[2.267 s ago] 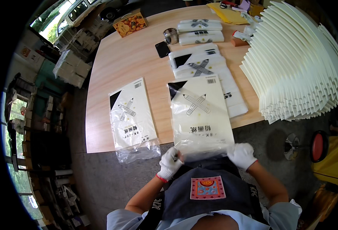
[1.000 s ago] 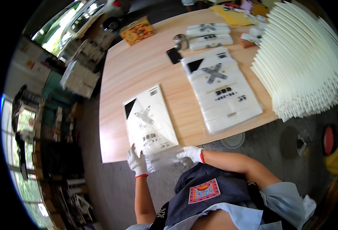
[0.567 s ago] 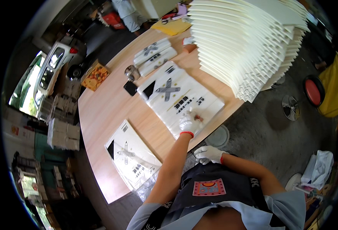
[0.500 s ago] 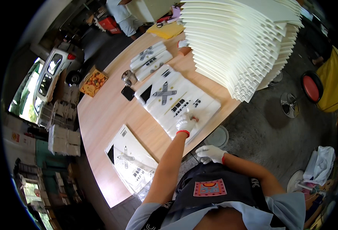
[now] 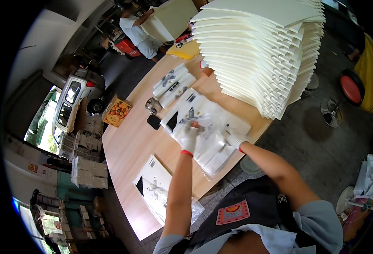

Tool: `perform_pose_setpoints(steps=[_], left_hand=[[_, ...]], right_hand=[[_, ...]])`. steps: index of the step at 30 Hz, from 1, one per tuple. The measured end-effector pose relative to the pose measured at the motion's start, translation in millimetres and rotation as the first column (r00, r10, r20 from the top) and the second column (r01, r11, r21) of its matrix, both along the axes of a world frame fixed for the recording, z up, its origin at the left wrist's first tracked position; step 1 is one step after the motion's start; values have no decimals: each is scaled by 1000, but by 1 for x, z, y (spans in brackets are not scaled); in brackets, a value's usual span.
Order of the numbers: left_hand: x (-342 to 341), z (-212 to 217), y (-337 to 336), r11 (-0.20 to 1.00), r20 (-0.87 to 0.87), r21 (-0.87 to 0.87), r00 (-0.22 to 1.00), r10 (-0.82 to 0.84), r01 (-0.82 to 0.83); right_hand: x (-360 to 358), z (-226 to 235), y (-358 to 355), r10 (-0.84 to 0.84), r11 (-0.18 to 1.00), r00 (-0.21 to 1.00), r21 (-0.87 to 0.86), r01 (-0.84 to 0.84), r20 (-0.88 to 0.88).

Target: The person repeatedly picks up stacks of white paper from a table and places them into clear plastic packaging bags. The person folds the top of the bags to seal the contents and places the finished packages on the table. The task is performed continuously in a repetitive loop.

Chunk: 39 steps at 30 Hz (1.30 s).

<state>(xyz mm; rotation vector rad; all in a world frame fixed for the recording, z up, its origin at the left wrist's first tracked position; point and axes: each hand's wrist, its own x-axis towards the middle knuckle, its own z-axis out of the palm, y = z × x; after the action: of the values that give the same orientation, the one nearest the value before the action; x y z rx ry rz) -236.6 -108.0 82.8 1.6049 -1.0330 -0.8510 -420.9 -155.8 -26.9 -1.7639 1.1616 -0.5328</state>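
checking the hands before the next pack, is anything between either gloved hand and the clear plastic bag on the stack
Nothing visible is in the way. The left hand already lies on the clear plastic bag, and the right hand is at the bag's far edge. The bag rests on the stack of white packs on the wooden table.

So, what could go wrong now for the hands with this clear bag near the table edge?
1. The clear plastic bag hangs past the table edge; if the left hand or right hand loosens, it may slide to the floor.
2. The tall stack of cream sheets leans outward close beside the right hand; a bump could topple some.
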Motion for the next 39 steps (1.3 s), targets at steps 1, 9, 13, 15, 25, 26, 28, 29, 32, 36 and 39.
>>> perform_pose_setpoints(steps=[1,9,13,15,25,26,28,29,32,36,39], left_hand=[[28,-3,-1,975,-368,-218,921,-127,48],[-19,49,7,974,-298,-88,927,-228,211],[-70,94,20,972,-125,-68,964,-233,226],[-81,105,31,950,-76,-170,957,-279,264],[-72,105,7,959,-285,-210,926,-247,191],[-71,111,3,965,-304,-194,924,-232,179],[-72,121,-8,938,-321,-244,892,-319,248],[-77,128,-14,937,-314,-237,893,-323,255],[-82,146,-30,918,-250,-241,894,-371,314],[-98,169,-46,877,-338,-248,812,-476,411],[-106,206,-51,827,-514,-252,655,-554,502]], right_hand=[[-8,-5,5,10,960,960,-267,-87,-278],[-22,85,3,91,844,845,410,-346,527],[22,81,5,304,836,953,-479,-267,0],[31,93,20,149,983,902,38,-179,406],[-170,333,-15,-142,-37,982,-990,-133,-127],[-183,359,-23,-389,1,911,-989,-145,-133],[-203,382,-53,-532,180,808,-966,-186,-255],[-209,393,-57,-524,296,774,-928,-226,-355],[-226,410,-76,-470,346,739,-871,-349,-483],[-232,419,-100,-431,-190,825,-857,-479,-366],[-176,417,-50,-340,-254,857,-840,-480,-387]])
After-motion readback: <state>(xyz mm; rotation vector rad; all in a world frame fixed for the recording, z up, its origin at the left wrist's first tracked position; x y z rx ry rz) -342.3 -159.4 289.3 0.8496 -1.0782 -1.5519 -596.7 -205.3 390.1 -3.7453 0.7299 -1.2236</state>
